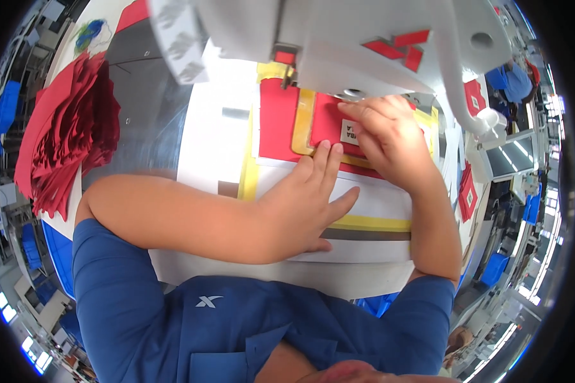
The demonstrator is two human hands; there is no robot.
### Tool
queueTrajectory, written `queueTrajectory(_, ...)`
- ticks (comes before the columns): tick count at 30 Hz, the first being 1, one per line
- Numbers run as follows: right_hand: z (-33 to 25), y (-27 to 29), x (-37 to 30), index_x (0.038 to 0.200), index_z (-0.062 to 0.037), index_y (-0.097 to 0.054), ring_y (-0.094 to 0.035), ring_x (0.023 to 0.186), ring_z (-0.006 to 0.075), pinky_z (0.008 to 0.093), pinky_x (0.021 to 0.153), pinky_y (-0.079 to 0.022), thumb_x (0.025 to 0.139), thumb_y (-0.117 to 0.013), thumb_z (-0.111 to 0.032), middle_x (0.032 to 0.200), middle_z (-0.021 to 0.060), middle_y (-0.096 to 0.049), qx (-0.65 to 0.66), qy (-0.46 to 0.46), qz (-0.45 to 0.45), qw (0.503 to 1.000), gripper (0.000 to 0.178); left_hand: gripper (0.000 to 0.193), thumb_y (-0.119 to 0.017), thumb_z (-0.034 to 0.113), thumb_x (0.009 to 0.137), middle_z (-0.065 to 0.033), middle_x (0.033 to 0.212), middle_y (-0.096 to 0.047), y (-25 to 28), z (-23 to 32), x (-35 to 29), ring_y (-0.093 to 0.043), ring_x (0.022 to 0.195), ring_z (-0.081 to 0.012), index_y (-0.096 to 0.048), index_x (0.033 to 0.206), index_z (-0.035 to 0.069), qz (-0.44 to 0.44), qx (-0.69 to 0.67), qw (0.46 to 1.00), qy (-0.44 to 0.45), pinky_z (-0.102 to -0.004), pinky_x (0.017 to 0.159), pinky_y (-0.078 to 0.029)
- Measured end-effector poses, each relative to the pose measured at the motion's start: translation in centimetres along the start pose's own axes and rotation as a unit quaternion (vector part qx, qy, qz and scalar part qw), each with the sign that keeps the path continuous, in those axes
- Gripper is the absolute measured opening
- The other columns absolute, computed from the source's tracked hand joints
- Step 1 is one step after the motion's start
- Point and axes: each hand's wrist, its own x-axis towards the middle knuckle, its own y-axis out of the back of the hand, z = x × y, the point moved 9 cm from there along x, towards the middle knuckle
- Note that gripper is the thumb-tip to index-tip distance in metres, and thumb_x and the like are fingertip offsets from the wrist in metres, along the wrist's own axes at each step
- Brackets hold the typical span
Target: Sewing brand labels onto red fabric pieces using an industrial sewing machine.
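While lying under the white machine (pixel 358 54): red cloth (pixel 326 120) inside a yellow frame (pixel 302 124).
Left hand (pixel 302 196): spread wide, thumb out, fingertips resting at the frame's near edge, holding nothing visible.
Right hand (pixel 395 137): fingers bent and narrow over the cloth, right beside the white label (pixel 349 131); cannot tell if pinching or only pressing.
White label: on the cloth, probably being squared up at this step (judged from pose alone).
Yellow frame: next, probably, hold flat and steady, then draw fingers clear of the machine.

I've got red cloth (pixel 276 121) and a yellow frame (pixel 302 122) by the left hand (pixel 300 201), a black-on-white label (pixel 349 131) beside the right hand (pixel 393 142), red pile (pixel 70 124) left of both, blue shirt (pixel 230 313) behind.
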Motion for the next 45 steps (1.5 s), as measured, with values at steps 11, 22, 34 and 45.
queueTrajectory(11,5.5,3.0,-6.4,0.122,-0.0002,-0.075,-0.07,0.103,0.0362,0.043,0.091,-0.056,0.093,-0.075,-0.008,0.112,0.0175,-0.072,-0.025,-0.178,0.042,0.983,0.03,0.091,-0.08,0.065,0.084,-0.0425,0.147,-0.052,1.9,-1.0,0.8,-0.06,0.13,-0.054,-0.057,0.155,0.014,0.005,-0.054,0.998,0.027,-0.052,0.104,-0.05)
queueTrajectory(22,6.7,2.1,-7.3,0.109,-0.0038,-0.077,-0.066,0.1,0.0418,0.0506,0.089,-0.053,0.088,-0.078,-0.016,0.103,0.0192,-0.073,-0.027,-0.19,0.049,0.98,0.024,0.084,-0.081,0.061,0.083,-0.0262,0.13,-0.065,2.3,-2.0,2.2,-0.065,0.106,-0.0386,-0.065,0.145,0.007,-0.035,-0.004,0.999,0.016,-0.0458,0.086,-0.051)
queueTrajectory(34,4.8,2.9,-6.5,0.11,-0.003,-0.073,-0.064,0.105,0.0377,0.0479,0.09,-0.053,0.086,-0.079,-0.015,0.11,0.0172,-0.066,-0.06,-0.122,0.102,0.985,0.027,0.083,-0.082,0.059,0.084,-0.0206,0.123,-0.062,3.0,-3.0,2.5,-0.059,0.101,-0.0328,-0.065,0.144,0.005,-0.008,-0.035,0.999,0.024,-0.0432,0.083,-0.046)
queueTrajectory(45,5.9,2.4,-7.2,0.108,-0.0044,-0.073,-0.066,0.098,0.035,0.0466,0.086,-0.054,0.086,-0.079,-0.012,0.104,0.0138,-0.065,-0.052,-0.16,0.102,0.98,0.023,0.073,-0.084,0.045,0.089,-0.0217,0.141,-0.062,2.6,-5.9,4.4,-0.064,0.124,-0.0396,-0.063,0.143,0.001,0.04,-0.125,0.987,0.096,-0.0454,0.101,-0.055)
